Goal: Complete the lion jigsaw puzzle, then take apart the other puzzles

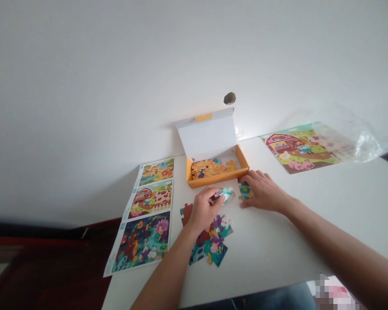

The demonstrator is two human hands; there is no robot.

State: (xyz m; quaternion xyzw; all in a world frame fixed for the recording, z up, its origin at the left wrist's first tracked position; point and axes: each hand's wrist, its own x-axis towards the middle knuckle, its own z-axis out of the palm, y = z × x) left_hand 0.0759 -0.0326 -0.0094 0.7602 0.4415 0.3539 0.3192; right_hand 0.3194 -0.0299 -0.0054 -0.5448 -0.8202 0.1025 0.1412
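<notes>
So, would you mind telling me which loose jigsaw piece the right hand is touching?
It is the teal-and-green jigsaw piece under the fingers of the right hand. It lies flat, whereas the white-and-teal piece is held up in the left hand.

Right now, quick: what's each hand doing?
Left hand: closed, holding a puzzle piece.
Right hand: open, fingers resting on a second piece.

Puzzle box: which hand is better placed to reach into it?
Probably the right hand: it rests right beside the box, while the left hand is holding a puzzle piece.
</notes>
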